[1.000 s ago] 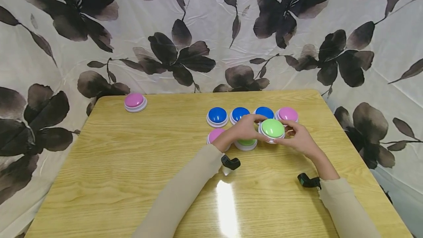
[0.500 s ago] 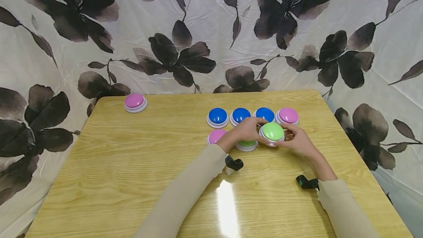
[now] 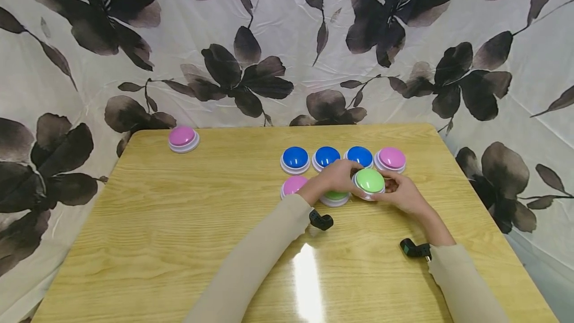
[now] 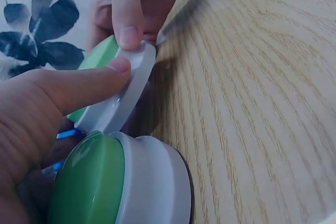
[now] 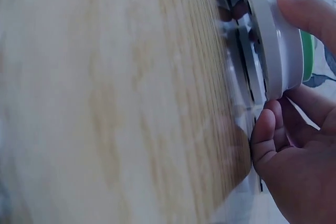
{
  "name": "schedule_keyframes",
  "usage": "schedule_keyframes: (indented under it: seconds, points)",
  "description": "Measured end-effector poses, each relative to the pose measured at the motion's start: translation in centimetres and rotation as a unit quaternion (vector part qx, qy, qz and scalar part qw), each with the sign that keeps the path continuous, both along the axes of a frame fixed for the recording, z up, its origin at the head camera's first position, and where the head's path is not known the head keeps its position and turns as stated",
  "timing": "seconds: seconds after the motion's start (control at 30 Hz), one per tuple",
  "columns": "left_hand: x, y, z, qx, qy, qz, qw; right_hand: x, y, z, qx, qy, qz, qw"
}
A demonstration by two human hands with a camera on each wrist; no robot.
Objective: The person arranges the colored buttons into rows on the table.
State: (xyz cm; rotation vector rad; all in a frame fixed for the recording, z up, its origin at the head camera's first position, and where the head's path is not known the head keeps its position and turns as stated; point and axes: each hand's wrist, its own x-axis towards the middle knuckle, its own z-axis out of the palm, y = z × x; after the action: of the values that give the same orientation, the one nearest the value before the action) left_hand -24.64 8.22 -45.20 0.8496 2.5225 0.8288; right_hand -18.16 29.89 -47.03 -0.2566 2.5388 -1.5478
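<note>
Both hands hold a green-domed push button (image 3: 369,181) with a white base, low over the table on the right side. The left hand (image 3: 338,176) grips its left side, thumb on the white base in the left wrist view. From the right, the right hand (image 3: 405,194) pinches the base, and in the right wrist view its thumb (image 5: 304,11) lies along the white side. That view also shows the base's edge slightly off the wood. A second green button (image 3: 335,199) stands just left of the held one, partly covered by the left hand.
Behind the hands, a row holds blue buttons (image 3: 295,157) and a pink button (image 3: 391,157) at its right end. Another pink button (image 3: 293,185) sits left of the left wrist. One more pink button (image 3: 183,137) stands at the table's (image 3: 179,238) far left corner, near the floral cloth (image 3: 242,79).
The held green button has come slightly down and toward the person, with both hands still on it. The other buttons have stayed where they were.
</note>
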Motion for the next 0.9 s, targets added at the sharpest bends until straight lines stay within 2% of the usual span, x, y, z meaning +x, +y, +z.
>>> schedule_keyframes:
  seconds: [0.3,0.57,0.9]
  points:
    - [0.27,-0.12,-0.05,-0.006,0.000,-0.006,1.0000,0.14,-0.05,0.08,0.005,-0.018,0.007,0.9998]
    - [0.25,-0.40,-0.15,-0.016,0.010,0.005,0.9998,-0.16,-0.45,0.15,0.019,-0.020,0.007,0.9996]
    - [0.61,-0.25,-0.39,-0.019,0.023,-0.012,0.9995,0.19,-0.41,0.12,0.027,-0.024,0.007,0.9993]
